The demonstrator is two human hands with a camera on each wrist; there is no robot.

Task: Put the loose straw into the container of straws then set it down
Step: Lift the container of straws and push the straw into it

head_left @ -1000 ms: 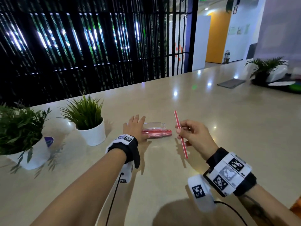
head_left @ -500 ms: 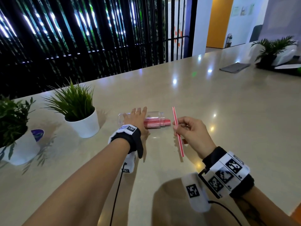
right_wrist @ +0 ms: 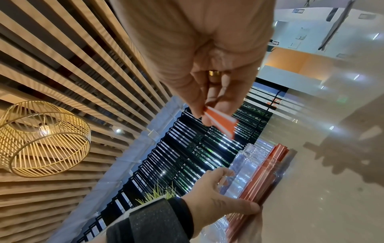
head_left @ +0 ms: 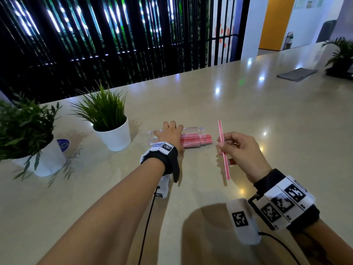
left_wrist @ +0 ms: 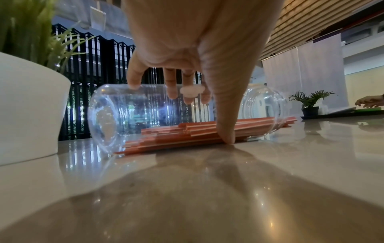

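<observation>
Red straw (head_left: 222,148) in R hand (head_left: 241,150) | long axis near-far, tilted

Head view looks down over counter (head_left: 248,104); wrist views close, sharing container (left_wrist: 116,105).

In the head view the container (head_left: 193,137) lies on its side on the table (head_left: 267,115) at the middle of the frame, its mouth toward the right, with the bundle of straws (head_left: 196,140) inside along its lower wall. The left hand (head_left: 170,133) rests over its left half, and just right of the mouth the right hand (head_left: 241,148) holds the loose straw (head_left: 223,150) above the table. Two potted plants (head_left: 107,115) stand at the frame's left, a flat mat (head_left: 296,74) at upper right.
</observation>
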